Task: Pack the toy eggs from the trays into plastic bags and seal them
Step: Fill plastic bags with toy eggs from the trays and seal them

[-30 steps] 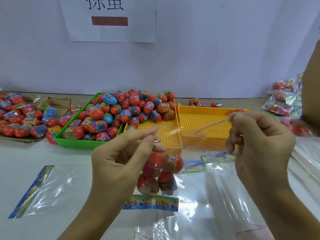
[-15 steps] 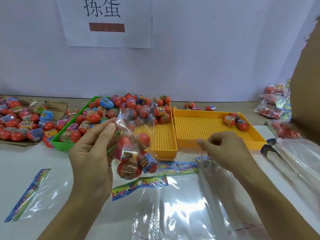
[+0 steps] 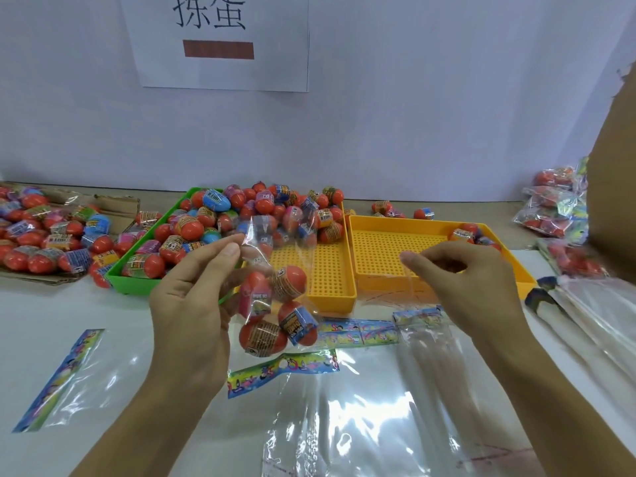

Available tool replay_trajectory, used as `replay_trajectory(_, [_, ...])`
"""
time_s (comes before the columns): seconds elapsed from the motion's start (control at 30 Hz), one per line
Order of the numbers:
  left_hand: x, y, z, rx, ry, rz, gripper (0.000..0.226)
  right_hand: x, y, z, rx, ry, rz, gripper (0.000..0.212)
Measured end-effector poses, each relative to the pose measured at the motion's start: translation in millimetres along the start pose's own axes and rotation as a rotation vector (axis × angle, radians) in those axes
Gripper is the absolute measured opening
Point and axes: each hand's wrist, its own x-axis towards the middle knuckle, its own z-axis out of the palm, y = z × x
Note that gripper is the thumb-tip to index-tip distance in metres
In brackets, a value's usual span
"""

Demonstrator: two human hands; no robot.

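Note:
My left hand (image 3: 196,297) pinches the top of a clear plastic bag (image 3: 261,249) that holds several red toy eggs (image 3: 275,318). The bag hangs above the white table in front of the trays, and a colourful header strip (image 3: 282,370) shows just below the eggs. My right hand (image 3: 461,284) hovers apart from the bag, over the right yellow tray's front edge. Its fingers are curled and seem to pinch a thin clear strip (image 3: 411,277). A heap of loose toy eggs (image 3: 261,208) fills the green tray (image 3: 137,284) and spills into the middle yellow tray (image 3: 330,297).
The right yellow tray (image 3: 378,223) holds a few eggs in its far corner. Empty clear bags (image 3: 344,425) lie across the near table, with one more bag (image 3: 69,373) at the left. More eggs (image 3: 34,235) sit on cardboard at far left. Packed bags (image 3: 557,201) and a cardboard box (image 3: 612,201) stand at right.
My left hand shifted the filled bag left and its top now stands up. My right hand pulled the thin strip off, dropped towards the table, then rose slightly.

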Motion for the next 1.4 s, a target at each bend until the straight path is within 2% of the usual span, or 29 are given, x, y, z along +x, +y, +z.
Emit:
replay_trajectory(0.07, [1.8,-0.3,-0.7,-0.04,-0.036,-0.052,0.018,0.1,-1.9,-1.1,-0.026,0.005,-0.009,0.014])
replay_trajectory(0.17, [3.7,-1.1,-0.6,-0.111,-0.088,-0.131,0.018,-0.2,-2.0,-1.4,-0.019,-0.091,0.046,0.03])
replay_trajectory(0.3, [3.9,-1.9,-0.3,-0.136,-0.109,-0.159,0.017,-0.3,-8.0,-1.4,0.415,-0.286,0.223,0.046])
replay_trajectory(0.4, [3.7,-1.9,-0.2,-0.132,-0.118,-0.15,0.019,0.5,-8.3,-3.5,0.469,-0.385,0.15,0.053])
replay_trajectory(0.47, [3.2,-1.6,0.1,-0.14,-0.123,-0.149,0.019,0.1,-6.5,-1.7,0.418,-0.378,0.102,0.039])
replay_trajectory(0.53, [3.2,-1.9,0.2,-0.144,-0.129,-0.149,0.018,1.0,-4.2,-0.7,0.449,-0.345,0.124,0.009])
replay_trajectory(0.63, [3.7,-2.1,-0.2,-0.132,-0.126,-0.154,0.017,3.7,-0.4,1.2,0.588,-0.308,0.279,0.029])
replay_trajectory(0.77, [3.5,-2.2,0.1,-0.115,-0.133,-0.149,0.019,7.3,-0.4,0.1,0.587,-0.263,0.392,0.026])
replay_trajectory(0.87, [3.3,-2.5,0.1,-0.112,-0.129,-0.148,0.021,6.3,-3.6,-0.8,0.812,-0.265,0.439,0.009])
replay_trajectory(0.93, [3.6,-2.9,-0.3,-0.106,-0.129,-0.151,0.022,4.8,-3.1,0.3,0.762,-0.261,0.444,0.033])
replay_trajectory(1.0, [4.0,-3.2,-0.3,-0.1,-0.131,-0.153,0.022,2.2,-2.8,2.6,0.616,-0.256,0.395,0.042])
replay_trajectory(1.1, [4.1,-3.7,0.0,-0.108,-0.127,-0.155,0.021,-1.9,0.4,5.9,0.449,-0.242,0.271,0.035])
replay_trajectory(1.27, [4.8,-4.7,-0.9,-0.098,-0.121,-0.161,0.024,-3.4,4.3,13.5,0.225,-0.196,0.235,0.032])
replay_trajectory(1.4, [4.6,-4.2,-0.6,-0.096,-0.121,-0.161,0.022,-6.6,9.7,19.3,0.003,-0.222,0.147,0.026])
